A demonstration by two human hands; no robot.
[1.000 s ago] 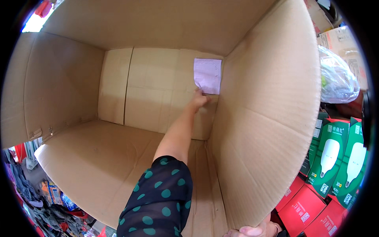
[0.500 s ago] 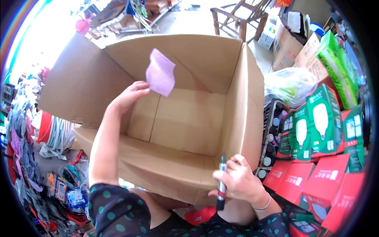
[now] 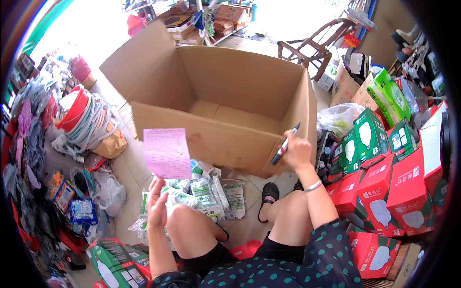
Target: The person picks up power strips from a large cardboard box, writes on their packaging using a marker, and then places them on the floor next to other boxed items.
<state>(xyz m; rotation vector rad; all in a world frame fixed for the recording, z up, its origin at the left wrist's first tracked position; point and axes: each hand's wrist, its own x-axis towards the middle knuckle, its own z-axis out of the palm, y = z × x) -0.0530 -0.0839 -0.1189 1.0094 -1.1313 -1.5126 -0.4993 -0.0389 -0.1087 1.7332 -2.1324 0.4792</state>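
My left hand [image 3: 156, 206] pinches the lower edge of a pink lined sheet of paper [image 3: 167, 152], held upright above my left knee. Rows of writing show on the side facing me. In my right hand [image 3: 298, 152] is a marker pen [image 3: 284, 146], dark at both ends, its pointed tip slanting up and away. That hand is in front of the right corner of a large brown cardboard box [image 3: 206, 137]. The box stands open, a flap raised at its left, and the visible part of its inside holds nothing.
Clear plastic packets [image 3: 204, 192] lie on the floor between my legs and the box. Red and green bulb boxes [image 3: 374, 182] are stacked at the right. On the left are a red bucket with coiled hose [image 3: 79, 117] and hanging goods. A wooden chair frame [image 3: 314, 45] stands behind.
The left hand has drawn the paper back from over the box towards me, its written side now visible. The right hand still grips the marker, now higher in view. The view has shifted back.
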